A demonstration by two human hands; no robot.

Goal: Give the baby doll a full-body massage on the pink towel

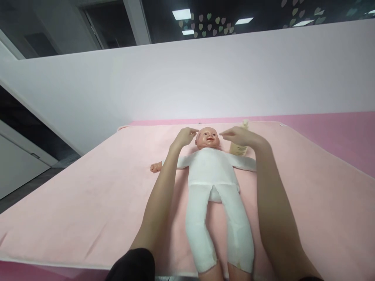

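A baby doll (pixel 213 168) in a white cloth suit lies on its back, arms spread and head toward the wall. My left hand (pixel 186 136) is at the left side of the doll's head (pixel 208 138), fingers stretched toward it. On the other side, my right hand (pixel 238 136) reaches in with fingers extended and a small gap to the head. Both hands hold nothing. Partly hidden behind my right hand stands a pale yellow pump bottle (pixel 238 150) with printed text. My right forearm covers the doll's hand on that side.
A pale pink padded mat (pixel 88 195) lies under the doll, over a darker pink surface (pixel 334 136). Behind it rises a white wall (pixel 205 82) with dark glass panes above, showing heart stickers and ceiling lights. A white cabinet (pixel 20 164) stands at the left.
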